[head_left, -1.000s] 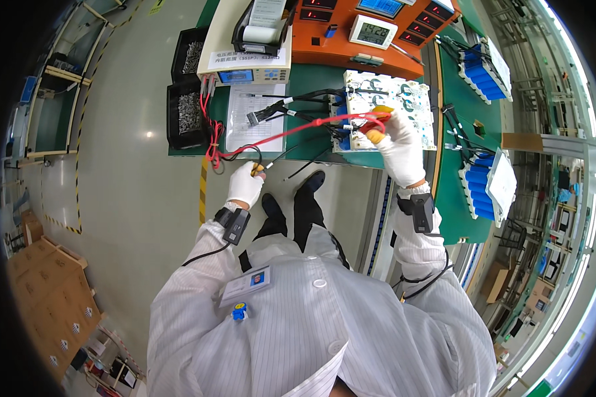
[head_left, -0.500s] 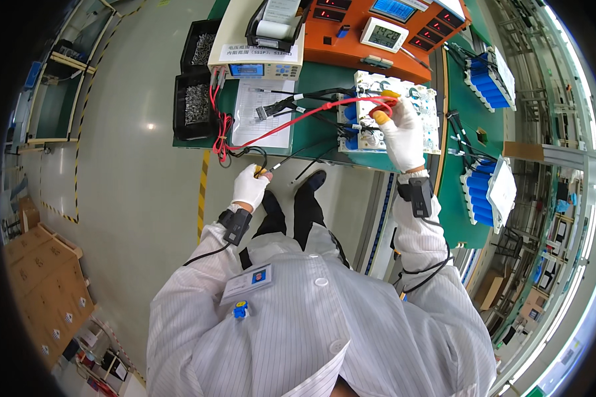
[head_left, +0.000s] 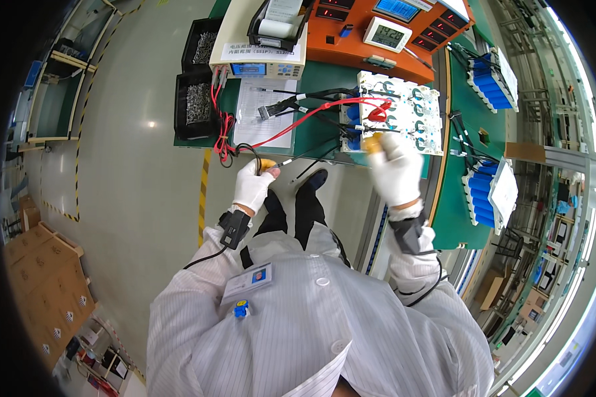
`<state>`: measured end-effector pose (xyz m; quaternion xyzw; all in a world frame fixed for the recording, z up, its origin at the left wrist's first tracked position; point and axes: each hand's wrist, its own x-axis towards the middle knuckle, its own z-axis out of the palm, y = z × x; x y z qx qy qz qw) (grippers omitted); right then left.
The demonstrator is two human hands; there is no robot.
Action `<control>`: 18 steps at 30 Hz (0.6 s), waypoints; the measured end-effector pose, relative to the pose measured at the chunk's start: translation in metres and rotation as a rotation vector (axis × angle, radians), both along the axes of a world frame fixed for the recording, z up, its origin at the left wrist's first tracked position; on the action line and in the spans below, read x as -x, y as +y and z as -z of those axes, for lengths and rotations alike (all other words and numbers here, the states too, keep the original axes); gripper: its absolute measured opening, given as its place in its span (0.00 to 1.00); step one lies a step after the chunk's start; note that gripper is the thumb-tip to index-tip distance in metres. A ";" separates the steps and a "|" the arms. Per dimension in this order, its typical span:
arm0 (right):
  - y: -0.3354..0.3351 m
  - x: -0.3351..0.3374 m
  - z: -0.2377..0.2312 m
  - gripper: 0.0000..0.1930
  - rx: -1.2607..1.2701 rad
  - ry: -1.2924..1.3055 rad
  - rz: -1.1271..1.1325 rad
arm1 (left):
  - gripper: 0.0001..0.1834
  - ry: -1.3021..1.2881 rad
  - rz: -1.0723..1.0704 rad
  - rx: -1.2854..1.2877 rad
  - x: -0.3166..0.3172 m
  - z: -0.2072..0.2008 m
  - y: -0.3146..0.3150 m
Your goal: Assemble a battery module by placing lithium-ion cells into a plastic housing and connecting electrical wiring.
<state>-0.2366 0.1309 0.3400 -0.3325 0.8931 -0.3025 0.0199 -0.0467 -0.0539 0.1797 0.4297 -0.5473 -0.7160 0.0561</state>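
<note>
My left hand (head_left: 250, 185), in a white glove with bare fingertips showing, is closed around a black test lead (head_left: 246, 146) just off the bench's front edge. A thin black cable (head_left: 306, 155) with a white label runs from those fingers toward the battery pack (head_left: 414, 109). The pack is white-topped, with blue cells at its side. A red test lead (head_left: 291, 122) stretches across to it, and its red end (head_left: 379, 111) rests on top. My right hand (head_left: 396, 171), gloved with yellow fingertips, is by the pack's front edge, blurred; its finger state is unclear.
Behind the pack stands an orange instrument box (head_left: 344, 49) with a small clock display (head_left: 387, 34). A beige meter (head_left: 257, 66) sits left, beside black bins (head_left: 195, 106) of small metal parts. More blue cell packs (head_left: 483, 192) lie on the green bench at right.
My right hand has come off the red lead's end and drawn back toward me, leaving that end lying on the pack. My left hand keeps its grip, nearly still.
</note>
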 end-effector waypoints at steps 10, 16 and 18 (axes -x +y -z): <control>-0.041 -0.043 0.119 0.09 -0.038 -0.160 -0.482 | 0.09 0.098 0.123 -0.187 0.021 -0.023 0.006; -0.030 -0.040 0.122 0.10 -0.047 -0.432 -0.318 | 0.06 0.078 0.119 -0.188 0.032 -0.022 0.012; -0.028 -0.037 0.121 0.11 -0.055 -0.483 -0.238 | 0.05 0.122 0.035 -0.245 0.030 -0.016 0.004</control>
